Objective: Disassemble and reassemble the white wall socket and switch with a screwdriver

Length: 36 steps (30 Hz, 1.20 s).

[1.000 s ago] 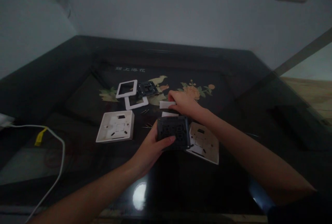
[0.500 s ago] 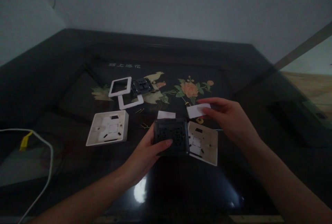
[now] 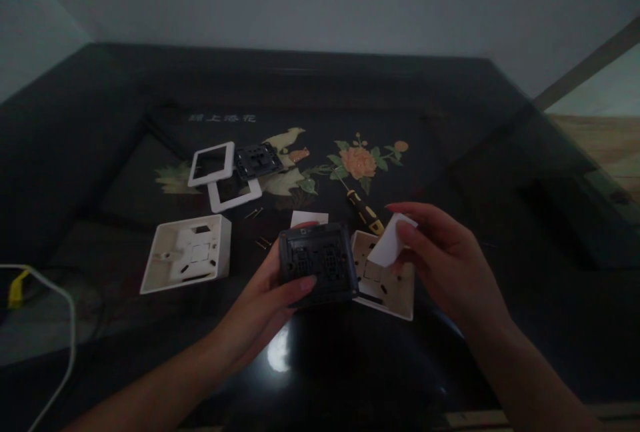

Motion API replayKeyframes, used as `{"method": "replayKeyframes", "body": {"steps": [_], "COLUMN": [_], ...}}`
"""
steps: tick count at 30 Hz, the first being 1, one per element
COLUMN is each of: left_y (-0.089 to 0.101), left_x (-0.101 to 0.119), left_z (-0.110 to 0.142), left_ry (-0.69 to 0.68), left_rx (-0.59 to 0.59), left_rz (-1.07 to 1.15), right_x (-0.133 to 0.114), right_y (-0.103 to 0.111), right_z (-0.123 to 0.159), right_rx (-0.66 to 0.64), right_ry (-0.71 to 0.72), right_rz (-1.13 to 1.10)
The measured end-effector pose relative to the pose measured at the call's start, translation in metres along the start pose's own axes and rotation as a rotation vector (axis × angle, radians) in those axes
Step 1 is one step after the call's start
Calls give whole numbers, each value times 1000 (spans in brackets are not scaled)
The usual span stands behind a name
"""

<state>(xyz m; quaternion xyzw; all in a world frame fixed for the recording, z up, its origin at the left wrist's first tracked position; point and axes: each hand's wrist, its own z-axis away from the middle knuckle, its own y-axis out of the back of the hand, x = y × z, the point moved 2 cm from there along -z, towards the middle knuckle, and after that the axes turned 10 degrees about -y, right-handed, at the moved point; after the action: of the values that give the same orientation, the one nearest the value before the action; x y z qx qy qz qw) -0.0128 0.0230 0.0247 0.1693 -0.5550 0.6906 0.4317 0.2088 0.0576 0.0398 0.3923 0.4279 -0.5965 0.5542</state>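
Note:
My left hand (image 3: 280,292) grips a black switch module (image 3: 320,259) by its left side, thumb across its face. Between thumb and fingers of my right hand (image 3: 440,252) is a white switch rocker plate (image 3: 390,242), tilted, just right of the module and apart from it. Below that plate lies an open white mounting box (image 3: 397,295), partly hidden by the module and the plate. Behind the module a second white rocker plate (image 3: 310,218) rests on the table. A yellow-and-black screwdriver (image 3: 365,211) lies beyond the box.
Another white mounting box (image 3: 185,252) stands at the left. Farther back are two white frames (image 3: 211,162) and a second black module (image 3: 259,160). Several screws (image 3: 254,213) lie nearby. A white cable (image 3: 73,332) with a yellow tag runs along the left of the dark table (image 3: 350,379).
My right hand has turned the white rocker plate to a steeper tilt and brought it lower, over the mounting box. The screwdriver shows more fully. The view has shifted slightly.

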Motion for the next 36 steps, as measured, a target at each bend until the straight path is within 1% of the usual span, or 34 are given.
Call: {"method": "replayKeyframes", "body": {"steps": [3, 6, 8, 9, 12, 16, 17, 19, 21, 23, 25, 30, 33, 36], "left_y": [0, -1, -1, -1, 0, -1, -2, -4, -5, -4, -2, 1, 1, 1], "left_x": [1, 3, 5, 6, 8, 7, 7, 7, 8, 9, 9, 8, 9, 11], "left_z": [0, -1, -2, -2, -3, -3, -2, -1, -1, -1, -1, -3, -3, -2], "left_ry": [-15, -7, 11, 22, 60, 79, 79, 67, 46, 41, 49, 42, 39, 28], "left_rx": [-60, -123, -148, -155, -184, -269, -285, -299, -297, -282, -269, -236, -242, -260], "left_rz": [44, 117, 186, 218, 266, 266, 264, 249, 226, 209, 205, 217, 219, 173], "right_x": [1, 2, 0, -1, -4, -7, -8, -8, -9, -9, -8, -5, -3, -2], "right_y": [1, -1, -3, -4, -7, -13, -14, -16, -16, -16, -16, -17, -17, -17], "right_z": [-1, 1, 3, 4, 9, 16, 17, 19, 20, 21, 21, 22, 21, 20], "right_rx": [-58, -221, -298, -308, -288, -334, -329, -279, -218, -188, -204, -294, -286, -281], "right_ry": [-77, -174, -181, -169, -125, -106, -90, -20, 51, 93, 88, 76, 112, 165], "right_rz": [-20, -54, -80, -78, -39, -59, -46, 21, 116, 184, 223, 278, 353, 446]}}
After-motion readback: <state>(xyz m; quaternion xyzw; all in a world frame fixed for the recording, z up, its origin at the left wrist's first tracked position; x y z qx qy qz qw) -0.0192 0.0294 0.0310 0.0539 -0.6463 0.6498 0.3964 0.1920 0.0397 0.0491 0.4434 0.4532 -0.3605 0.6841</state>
